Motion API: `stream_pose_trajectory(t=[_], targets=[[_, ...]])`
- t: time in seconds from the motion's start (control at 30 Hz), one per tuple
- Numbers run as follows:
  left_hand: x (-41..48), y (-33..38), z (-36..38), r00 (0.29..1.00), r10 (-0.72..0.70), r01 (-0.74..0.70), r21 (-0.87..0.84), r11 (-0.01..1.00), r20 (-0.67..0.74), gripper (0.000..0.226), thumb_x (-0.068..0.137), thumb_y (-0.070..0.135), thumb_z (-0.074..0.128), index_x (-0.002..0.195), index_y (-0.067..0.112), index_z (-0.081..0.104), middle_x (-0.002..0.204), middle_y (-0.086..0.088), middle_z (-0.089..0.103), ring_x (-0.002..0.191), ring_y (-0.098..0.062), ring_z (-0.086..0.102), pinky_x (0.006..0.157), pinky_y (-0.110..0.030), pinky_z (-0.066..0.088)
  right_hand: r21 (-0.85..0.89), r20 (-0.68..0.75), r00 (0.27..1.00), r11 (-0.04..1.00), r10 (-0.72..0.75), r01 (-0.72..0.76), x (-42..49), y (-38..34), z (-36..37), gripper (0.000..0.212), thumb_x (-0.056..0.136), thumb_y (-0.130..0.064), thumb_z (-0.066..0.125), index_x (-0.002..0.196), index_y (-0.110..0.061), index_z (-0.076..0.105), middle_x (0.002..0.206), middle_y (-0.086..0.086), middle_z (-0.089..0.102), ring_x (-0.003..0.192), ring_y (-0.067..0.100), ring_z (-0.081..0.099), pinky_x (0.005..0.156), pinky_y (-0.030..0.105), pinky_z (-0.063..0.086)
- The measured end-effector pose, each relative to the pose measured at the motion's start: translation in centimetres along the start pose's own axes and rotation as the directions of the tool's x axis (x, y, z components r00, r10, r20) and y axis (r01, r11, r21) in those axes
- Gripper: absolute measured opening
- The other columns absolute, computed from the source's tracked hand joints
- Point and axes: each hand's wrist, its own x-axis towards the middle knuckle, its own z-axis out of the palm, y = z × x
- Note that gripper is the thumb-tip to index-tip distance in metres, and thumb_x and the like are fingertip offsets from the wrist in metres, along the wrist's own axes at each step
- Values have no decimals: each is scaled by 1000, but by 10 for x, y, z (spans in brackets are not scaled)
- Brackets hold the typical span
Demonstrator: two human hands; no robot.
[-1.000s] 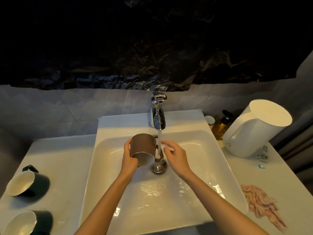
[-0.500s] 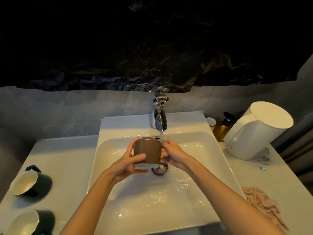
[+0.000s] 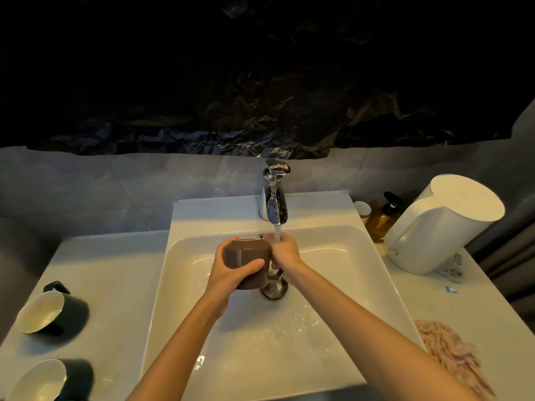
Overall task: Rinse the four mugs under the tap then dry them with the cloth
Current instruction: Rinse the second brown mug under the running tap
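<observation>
black crinkly plastic (image 3: 260,82) hangs over the wall. under it is a white sink (image 3: 362,256) set in a pale bench (image 3: 110,270). a white kettle (image 3: 443,224) stands on the right. a pink cloth (image 3: 451,354) lies near the front right edge. two dark mugs (image 3: 49,311) with white insides lie on their sides on the left. the brown mug (image 3: 246,256) is plain and dull. it is held over the sink drain, just left of the running water, with its handle to the right. the left hand (image 3: 231,273) wraps round its body. the right hand (image 3: 285,251) curls tight on the handle side, and water falls on it. the shiny tap (image 3: 275,204) is behind.
</observation>
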Motion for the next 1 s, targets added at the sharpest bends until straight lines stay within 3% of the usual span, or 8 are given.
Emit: stream_pose_trajectory(t=[0.13,0.37,0.47,0.6,0.73,0.83,0.9,1.0], targets=[[0,-2,8,992,-102,83,-247,966,-69,77,59,25,85,126,29,46,120,-4,58,104,-23,62,69,-36,59,144,-125,988,984,-91,109,-3,9,8,29,98,-40,49,90,-15,61,78,4,59,63,15,48,53,26,38],[7,-2,26,950,-271,145,-551,822,-154,93,45,33,87,127,26,45,118,-11,63,103,-31,64,83,-52,55,600,-156,987,798,45,58,-15,8,24,18,91,-29,65,82,-13,66,87,11,69,80,27,66,78,44,57],[7,-2,29,942,-263,125,-511,850,-206,89,53,29,87,130,27,42,124,-10,57,108,-31,60,85,-52,55,492,-224,975,862,-5,117,-16,12,31,12,94,-25,61,103,-17,63,100,9,69,93,25,67,87,43,56],[4,-2,24,962,-206,123,-386,914,-181,87,61,28,85,134,28,38,129,-7,52,110,-28,58,84,-47,56,145,-226,960,969,-165,201,-13,11,16,29,93,-43,58,94,-15,65,89,6,70,85,22,66,81,41,55],[-1,-4,19,984,-161,135,-267,954,-80,96,51,32,86,134,30,38,127,-5,52,106,-25,61,80,-42,58,-308,-92,924,893,-372,329,-13,9,-7,45,101,-46,33,87,-12,59,85,8,66,80,25,62,73,36,49],[-3,-8,13,987,-161,153,-253,955,-10,96,49,31,88,132,31,40,127,-6,54,106,-26,62,76,-40,59,-476,70,965,841,-254,256,-10,-3,-17,51,101,-51,27,85,-14,59,83,7,62,78,24,59,71,36,47],[-3,-9,9,993,-112,117,-219,969,35,91,53,27,91,129,32,42,125,-6,55,108,-25,61,76,-40,59,-462,149,985,874,-89,149,-10,-10,-22,55,97,-62,30,80,-17,58,70,1,54,67,18,51,65,31,39],[-4,-6,14,1000,-10,9,-50,999,-18,95,51,36,90,132,36,40,127,1,52,112,-20,55,85,-40,57,-118,129,990,992,60,-45,-12,-1,-22,38,97,-46,47,71,-18,53,53,-5,39,52,11,34,51,23,28]])
